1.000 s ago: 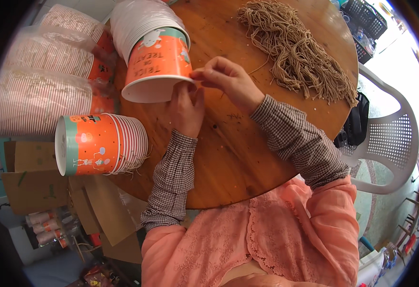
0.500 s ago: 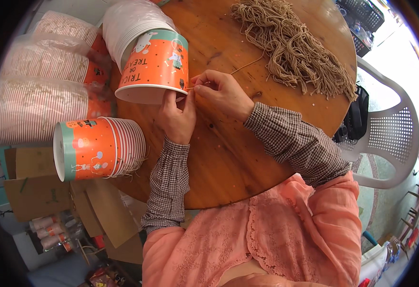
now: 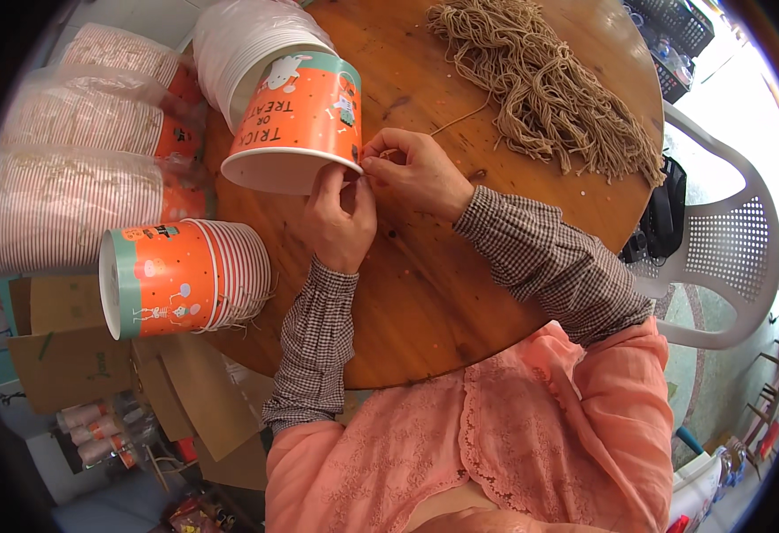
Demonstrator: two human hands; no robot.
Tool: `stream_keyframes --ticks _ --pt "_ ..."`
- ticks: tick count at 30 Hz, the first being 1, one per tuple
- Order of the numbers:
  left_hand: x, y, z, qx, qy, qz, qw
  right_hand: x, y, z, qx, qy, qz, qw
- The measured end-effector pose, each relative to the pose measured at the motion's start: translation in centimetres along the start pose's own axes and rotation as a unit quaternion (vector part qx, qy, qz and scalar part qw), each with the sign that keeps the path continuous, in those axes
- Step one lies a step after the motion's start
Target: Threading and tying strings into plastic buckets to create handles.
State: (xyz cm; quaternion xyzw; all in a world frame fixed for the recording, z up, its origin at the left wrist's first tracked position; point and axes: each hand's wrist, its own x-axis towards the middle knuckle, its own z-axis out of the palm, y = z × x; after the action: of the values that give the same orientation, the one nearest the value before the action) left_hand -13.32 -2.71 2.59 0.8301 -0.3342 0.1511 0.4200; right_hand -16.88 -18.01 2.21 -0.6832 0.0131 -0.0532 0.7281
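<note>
An orange and green paper bucket (image 3: 305, 115) with cartoon figures lies tilted on the wooden table, its white rim turned toward me. My left hand (image 3: 343, 213) grips that rim at its right corner, some fingers inside the opening. At the same corner my right hand (image 3: 418, 171) pinches with thumb and forefinger, close to the left fingertips. A thin tan cord (image 3: 462, 117) trails from beside my right hand toward a heap of tan cords (image 3: 540, 80) at the far right. What lies between the right fingertips is mostly hidden; it looks like the cord's end.
A nested stack of the same buckets (image 3: 185, 277) lies at the table's left edge. Plastic-wrapped stacks (image 3: 79, 209) fill the far left, and white-rimmed ones (image 3: 247, 40) sit behind the bucket. Cardboard boxes (image 3: 79, 355) stand below left; a grey plastic chair (image 3: 727, 249) stands right.
The bucket and my left hand have shifted slightly right. My right hand stays nearly in place, now touching the rim's corner, and less cord shows at its fingertips.
</note>
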Motion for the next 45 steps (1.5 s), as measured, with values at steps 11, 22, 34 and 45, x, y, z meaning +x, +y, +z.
stream_keyframes --ticks 11,22,34,45 --pt "0.2 -0.1 0.5 -0.009 0.038 -0.044 0.998 0.8 0.7 -0.1 -0.016 -0.002 -0.030 0.999" --pt "-0.2 1.1 0.9 0.062 0.077 0.094 0.991 1.3 1.8 0.5 0.047 -0.036 -0.057 0.997" --pt "2.6 0.3 2.8 -0.039 0.025 0.149 0.988 2.2 3.5 -1.9 -0.173 -0.076 -0.152 0.970" --pt "3.7 -3.6 3.3 -0.250 -0.027 -0.090 0.964 -0.7 -1.0 -4.2 -0.181 -0.010 0.094 0.979"
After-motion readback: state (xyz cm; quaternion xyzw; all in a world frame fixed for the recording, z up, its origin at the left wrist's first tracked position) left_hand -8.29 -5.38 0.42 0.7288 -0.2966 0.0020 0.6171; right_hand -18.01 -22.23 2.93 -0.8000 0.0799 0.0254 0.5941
